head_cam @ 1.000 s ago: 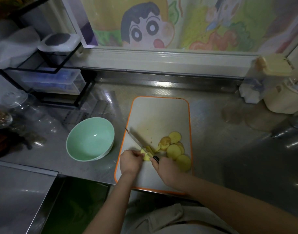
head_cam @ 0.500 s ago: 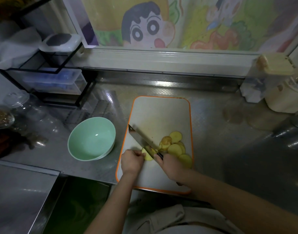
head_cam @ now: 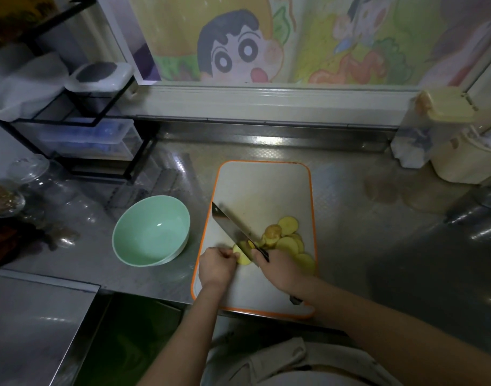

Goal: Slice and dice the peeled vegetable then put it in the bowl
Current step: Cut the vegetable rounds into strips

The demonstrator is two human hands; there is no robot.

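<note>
Peeled vegetable (head_cam: pixel 243 257): pale yellow remnant, lying on the near left part of the cutting board, between the two hands.

Left grip (head_cam: pixel 217 267): fingers curled, clasping the remnant at its left end.

Right grip (head_cam: pixel 280 270): clenched round the dark handle of the knife; the handle's butt shows below the wrist.

Knife (head_cam: pixel 230 225): broad rectangular blade, tilted so its flat face shows, running from the right grip toward the far left; its lower part meets the remnant's right end. Whether the edge touches the board cannot be told.

Slices (head_cam: pixel 287 236): round yellow discs, overlapping in a loose heap just right of the blade, on the board's right side.

Cutting board (head_cam: pixel 261 188): pale, orange-rimmed, long side running away from the person; far half bare.

Bowl (head_cam: pixel 144 240): mint green, upright, on the desk just left of the board, apart from it.

Desk (head_cam: pixel 350 218): textured steel, reflective.

Glass jar (head_cam: pixel 30 174): clear, at the far left.

Black wire rack (head_cam: pixel 80 121): far left corner, carrying clear plastic drawers (head_cam: pixel 94 140).

Cream container (head_cam: pixel 455 165): far right corner.

Cartoon picture (head_cam: pixel 238 51): on the panel behind the desk.
</note>
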